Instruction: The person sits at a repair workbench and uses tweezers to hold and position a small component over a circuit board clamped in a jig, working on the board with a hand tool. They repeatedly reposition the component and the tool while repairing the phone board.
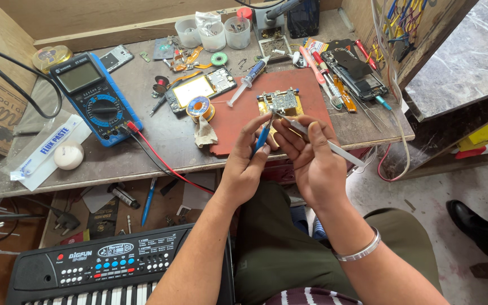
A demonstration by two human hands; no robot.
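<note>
Black keyboard [114, 271] lies lowest, near the knees. Left hand [244, 169] pinches a blue-handled tool [262, 138], its tip touching the circuit board [280, 101] on the red mat [238, 133]. Right hand [312, 164] grips metal tweezers [334, 148] closed around them. I judge both tips must stay steady on the board, with light pressure

Bare forearms, silver bangle [358, 249], olive trousers [278, 248]
</note>
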